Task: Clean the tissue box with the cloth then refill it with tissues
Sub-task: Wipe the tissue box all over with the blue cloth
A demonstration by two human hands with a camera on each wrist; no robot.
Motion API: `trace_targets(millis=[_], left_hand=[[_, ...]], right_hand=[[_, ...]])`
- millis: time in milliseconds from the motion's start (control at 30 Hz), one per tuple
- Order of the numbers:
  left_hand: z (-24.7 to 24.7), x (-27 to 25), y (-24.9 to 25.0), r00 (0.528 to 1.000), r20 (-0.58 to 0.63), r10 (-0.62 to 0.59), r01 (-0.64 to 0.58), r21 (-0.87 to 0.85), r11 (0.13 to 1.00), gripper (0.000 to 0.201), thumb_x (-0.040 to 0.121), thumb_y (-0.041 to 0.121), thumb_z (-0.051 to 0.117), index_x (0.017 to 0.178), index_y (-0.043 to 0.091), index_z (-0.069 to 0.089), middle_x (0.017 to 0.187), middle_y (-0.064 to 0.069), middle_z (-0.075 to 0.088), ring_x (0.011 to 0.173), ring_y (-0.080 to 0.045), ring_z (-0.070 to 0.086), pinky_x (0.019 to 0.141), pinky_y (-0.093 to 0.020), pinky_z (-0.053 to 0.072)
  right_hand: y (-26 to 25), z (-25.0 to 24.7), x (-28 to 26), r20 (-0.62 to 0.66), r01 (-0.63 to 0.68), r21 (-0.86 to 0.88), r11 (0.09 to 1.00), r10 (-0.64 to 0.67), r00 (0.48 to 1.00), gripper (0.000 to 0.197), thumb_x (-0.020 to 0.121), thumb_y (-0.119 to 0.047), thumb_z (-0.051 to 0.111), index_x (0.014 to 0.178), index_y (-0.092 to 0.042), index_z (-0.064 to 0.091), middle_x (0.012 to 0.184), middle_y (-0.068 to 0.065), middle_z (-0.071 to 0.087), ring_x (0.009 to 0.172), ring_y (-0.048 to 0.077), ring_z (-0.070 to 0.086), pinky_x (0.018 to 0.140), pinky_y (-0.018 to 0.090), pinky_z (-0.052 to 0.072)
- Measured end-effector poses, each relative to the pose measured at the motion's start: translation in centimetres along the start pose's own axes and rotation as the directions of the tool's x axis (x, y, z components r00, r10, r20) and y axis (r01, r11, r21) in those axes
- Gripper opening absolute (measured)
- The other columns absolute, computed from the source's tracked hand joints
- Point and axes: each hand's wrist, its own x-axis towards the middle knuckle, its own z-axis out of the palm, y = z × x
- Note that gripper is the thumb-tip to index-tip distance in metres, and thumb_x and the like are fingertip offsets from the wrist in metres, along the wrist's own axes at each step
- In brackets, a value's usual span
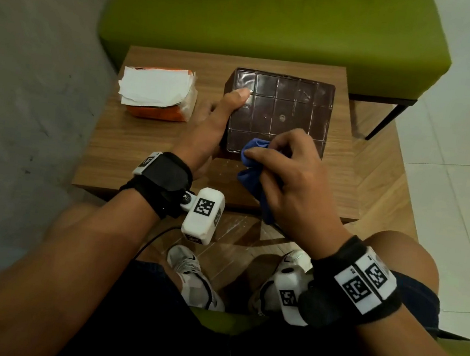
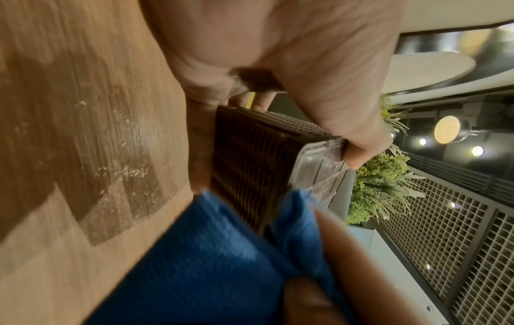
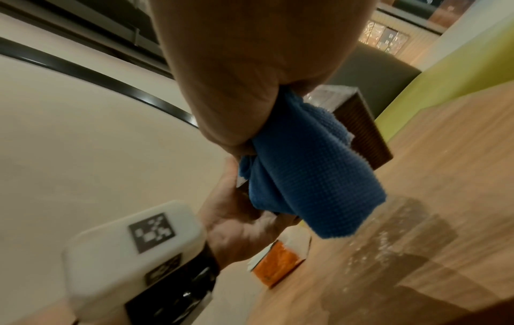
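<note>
A dark brown tissue box (image 1: pixel 283 110) with a glossy gridded face up stands on the small wooden table (image 1: pixel 142 148). My left hand (image 1: pixel 214 122) grips its left side, thumb over the top edge, fingers round the far side as seen in the left wrist view on the box (image 2: pixel 250 158). My right hand (image 1: pixel 291 170) holds a bunched blue cloth (image 1: pixel 254 165) against the box's near left corner. The cloth (image 3: pixel 300 171) hangs from my fist in the right wrist view, in front of the box (image 3: pixel 364 129). An orange pack of white tissues (image 1: pixel 157 91) lies left of the box.
A green upholstered bench (image 1: pixel 277 20) stands right behind the table. A grey wall runs along the left. Pale dusty smudges mark the tabletop (image 2: pixel 125 167) near the box. My knees and shoes (image 1: pixel 192 276) are below the table's front edge.
</note>
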Motion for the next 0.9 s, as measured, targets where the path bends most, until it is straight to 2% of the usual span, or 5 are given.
trace_targets(millis=[133,267,500,667,900], left_hand=[[-0.6,0.2,-0.6,1.000,-0.029,-0.007,0.007,-0.005,1.000,0.098,0.069,0.076,0.085,0.139,0.011,0.062,0.135,-0.016,0.072,0.123,-0.034,0.072,0.109,-0.065,0.051],[-1.4,0.3,-1.3,1.000,0.008,-0.005,0.005,-0.054,0.999,0.093,0.079,0.064,0.084,0.147,0.008,0.054,0.136,-0.018,0.071,0.123,-0.035,0.072,0.109,-0.063,0.053],[-0.9,1.5,-0.7,1.000,-0.012,-0.017,0.016,-0.100,0.995,0.096,0.073,0.065,0.089,0.141,0.004,0.058,0.134,-0.019,0.072,0.127,-0.039,0.068,0.112,-0.064,0.050],[0.1,1.3,0.5,0.998,-0.048,-0.027,0.022,-0.105,0.994,0.091,0.077,0.060,0.079,0.141,0.000,0.057,0.129,-0.020,0.074,0.116,-0.035,0.075,0.099,-0.052,0.060],[-0.1,0.5,0.7,0.998,-0.026,-0.059,0.052,-0.206,0.977,0.098,0.076,0.056,0.088,0.147,-0.001,0.052,0.140,-0.028,0.066,0.128,-0.044,0.067,0.111,-0.064,0.051]], right_hand=[[-0.7,0.7,0.4,0.047,0.010,0.015,1.000,-0.011,0.999,0.027,0.096,-0.010,0.064,0.120,-0.012,0.074,0.112,0.012,0.053,0.103,0.021,0.051,0.081,0.034,0.048],[0.1,1.1,0.6,0.047,-0.027,0.001,1.000,0.027,0.999,0.027,0.094,-0.008,0.063,0.118,-0.013,0.075,0.111,0.012,0.053,0.103,0.021,0.051,0.082,0.036,0.048],[-1.1,1.6,2.0,0.042,-0.025,0.031,0.999,0.023,0.999,0.024,0.096,-0.010,0.062,0.116,-0.012,0.075,0.111,0.011,0.052,0.101,0.021,0.051,0.080,0.036,0.048],[0.8,0.3,2.4,-0.012,-0.118,0.040,0.992,0.119,0.993,0.028,0.093,-0.011,0.060,0.117,-0.013,0.076,0.108,0.010,0.052,0.099,0.021,0.050,0.080,0.038,0.048],[-0.9,0.6,3.0,0.083,-0.087,0.080,0.993,0.080,0.993,0.027,0.091,-0.007,0.063,0.114,-0.012,0.076,0.110,0.009,0.054,0.100,0.022,0.052,0.080,0.035,0.047]])
